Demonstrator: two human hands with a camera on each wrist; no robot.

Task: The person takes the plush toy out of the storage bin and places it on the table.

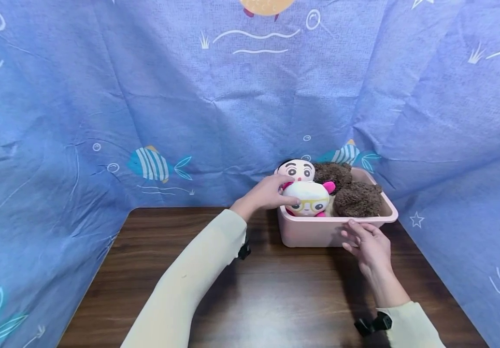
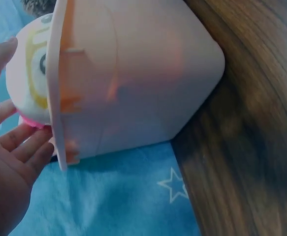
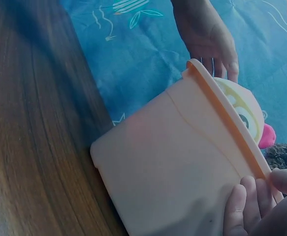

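A white plush toy with yellow glasses and pink ears (image 1: 307,192) sits at the left front of a pink plastic bin (image 1: 312,234). My left hand (image 1: 267,192) holds that toy from its left side, thumb on the face and fingers round the side. At the bin's front right, my right hand (image 1: 375,249) pinches the rim. In the right wrist view, the thumb of my right hand (image 3: 264,209) lies over the rim while its fingers curl below against the wall. The toy's lower part is hidden by the bin wall.
Behind the white toy in the bin is a plush with a black-haired, pale face (image 1: 298,169). Two curly brown fluffy plushes (image 1: 358,200) fill the right side. The bin stands at the back right of a dark wooden table (image 1: 254,299), near a blue patterned cloth (image 1: 232,125).
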